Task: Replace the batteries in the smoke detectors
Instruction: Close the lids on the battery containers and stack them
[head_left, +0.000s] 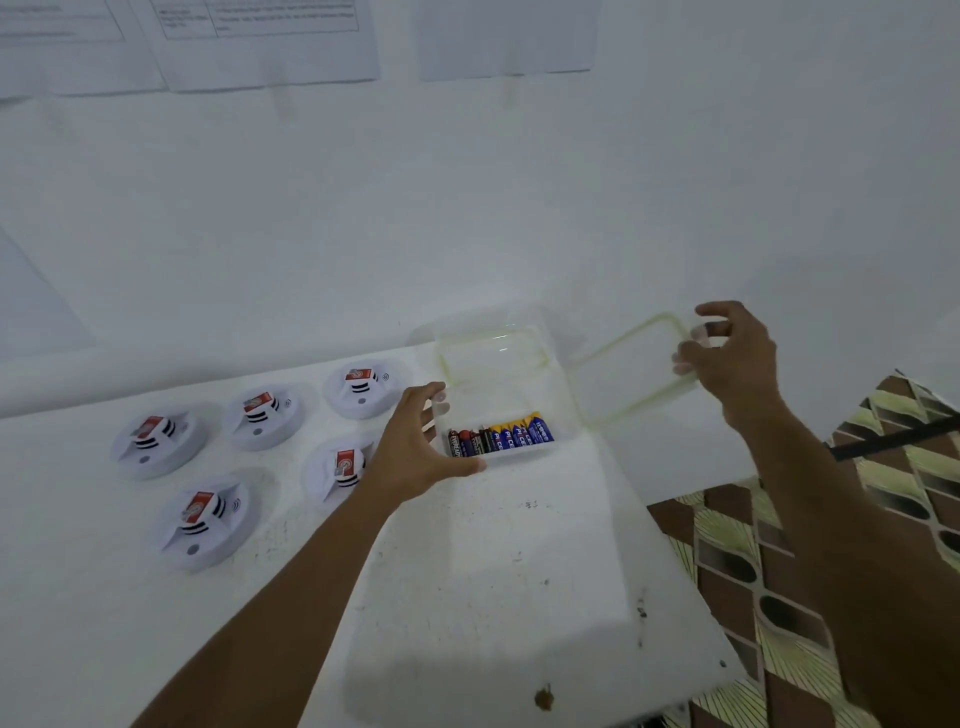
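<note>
Grips the left end of the clear container (563, 410) with the left hand (415, 441), thumb at the front wall, fingers curled along the side. Pinches the clear, green-edged lid (634, 364) in the right hand (727, 358), off the container, tilted, just to its right. Holds batteries (501, 439) in a row against the container's near wall. Stands on the white worktop (493, 571). Lie left of the container, apart from one another: five white smoke detectors (205, 519), each with a red-and-white block at its middle.
</note>
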